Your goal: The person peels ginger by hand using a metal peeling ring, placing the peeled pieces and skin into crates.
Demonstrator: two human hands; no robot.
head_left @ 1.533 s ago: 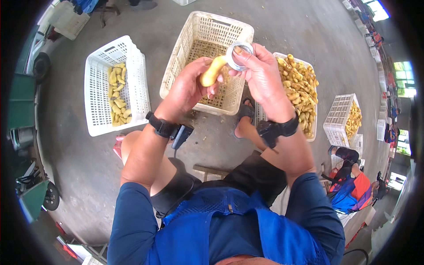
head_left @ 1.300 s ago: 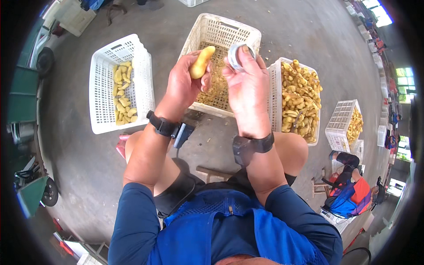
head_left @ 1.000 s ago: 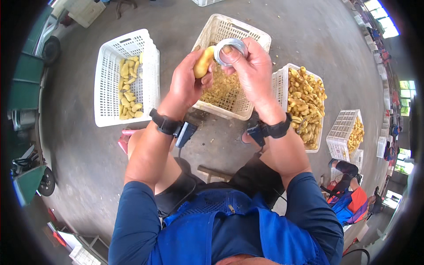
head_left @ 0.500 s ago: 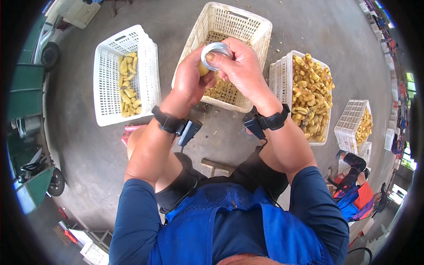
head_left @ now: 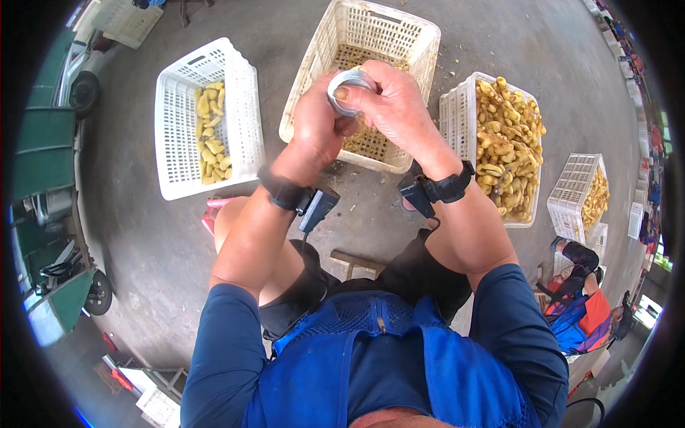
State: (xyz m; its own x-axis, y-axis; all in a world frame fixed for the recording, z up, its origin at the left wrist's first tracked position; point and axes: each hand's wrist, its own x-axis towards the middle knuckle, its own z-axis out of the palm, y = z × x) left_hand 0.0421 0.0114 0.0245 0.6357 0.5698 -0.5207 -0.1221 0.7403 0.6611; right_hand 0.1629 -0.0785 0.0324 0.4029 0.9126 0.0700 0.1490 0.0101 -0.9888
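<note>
My left hand (head_left: 314, 121), above the middle crate, is closed around a piece of ginger that my fingers now hide; its yellow side showed a moment before. In my right hand (head_left: 399, 107) is a shiny metal ring (head_left: 333, 94), gripped between thumb and fingers and pressed against the left hand's fingers. My right thumb lies across the ring's opening. Below both hands stands the white plastic crate (head_left: 371, 164), with yellowish scraps (head_left: 371, 145) over its slotted bottom.
To the left, a white crate (head_left: 246, 121) holds pale peeled ginger (head_left: 212, 153). On the right, another crate (head_left: 457, 118) is heaped with ginger (head_left: 508, 146). Farther right are a smaller crate (head_left: 567, 192) of ginger and a person (head_left: 581, 314). A wooden piece (head_left: 357, 260) lies between my legs.
My left hand has turned so that its back covers the ginger, which showed before. The ring stays in my right hand. The whole view has shifted slightly.
</note>
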